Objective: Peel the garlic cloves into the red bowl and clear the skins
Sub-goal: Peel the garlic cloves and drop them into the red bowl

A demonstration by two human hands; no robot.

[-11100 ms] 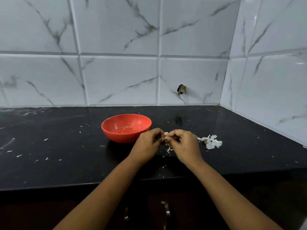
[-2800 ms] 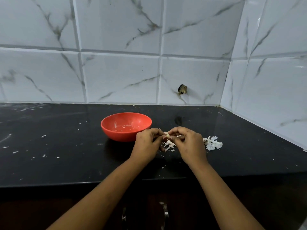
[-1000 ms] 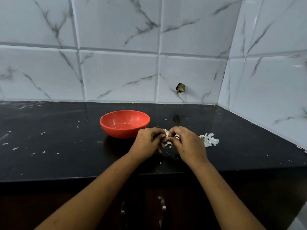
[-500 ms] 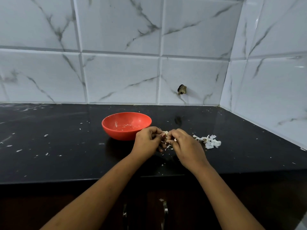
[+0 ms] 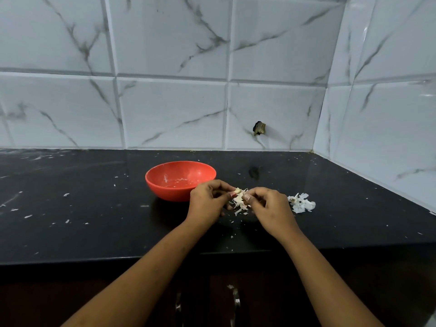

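A red bowl (image 5: 180, 180) stands on the black counter (image 5: 94, 208), with small pale bits on its bottom. Just right of it my left hand (image 5: 207, 204) pinches a garlic clove (image 5: 237, 191) at its fingertips. My right hand (image 5: 269, 207) faces it and pinches the papery skin (image 5: 240, 201) hanging off the clove. Loose skin flakes lie on the counter under both hands. A pile of white skins (image 5: 301, 203) lies to the right of my right hand.
Small white skin scraps are scattered over the left part of the counter. Marble-look tiled walls close off the back and the right side, with a small dark fitting (image 5: 259, 128) on the back wall. Cabinet handles (image 5: 234, 300) show below the counter's front edge.
My hands have drawn slightly apart, so the clove and a strip of skin now show between the fingertips. The bowl and the skin pile have not moved.
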